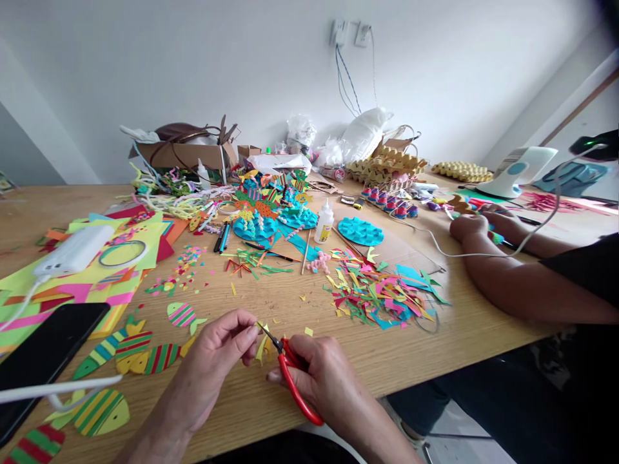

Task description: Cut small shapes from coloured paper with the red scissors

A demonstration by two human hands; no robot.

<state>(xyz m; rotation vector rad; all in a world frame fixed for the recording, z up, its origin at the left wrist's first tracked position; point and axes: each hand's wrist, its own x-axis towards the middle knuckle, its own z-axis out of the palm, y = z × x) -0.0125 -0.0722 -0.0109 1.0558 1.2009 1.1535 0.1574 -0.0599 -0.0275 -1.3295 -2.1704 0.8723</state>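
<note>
My right hand (pixel 319 367) grips a pair of scissors (pixel 298 393) with red handles, its dark narrow blades pointing up and left. The blade tips reach the fingers of my left hand (pixel 227 345), which are pinched together; whatever they hold is too small or hidden to name. Below the blades lie yellow paper scraps (pixel 264 348). Beside my left forearm rest several striped paper fish, among them a pink and green fish (pixel 181 314), a red and green fish (pixel 163 358) and a yellow and green fish (pixel 102 412).
Colourful paper scraps (pixel 382 293) are heaped right of centre, near a glue bottle (pixel 324 222) and a blue egg-carton piece (pixel 360 231). A black phone (pixel 53 367) and a white power strip (pixel 75 250) lie left. At right, another person's arms (pixel 498 270) rest on the table behind a white cable (pixel 435 241).
</note>
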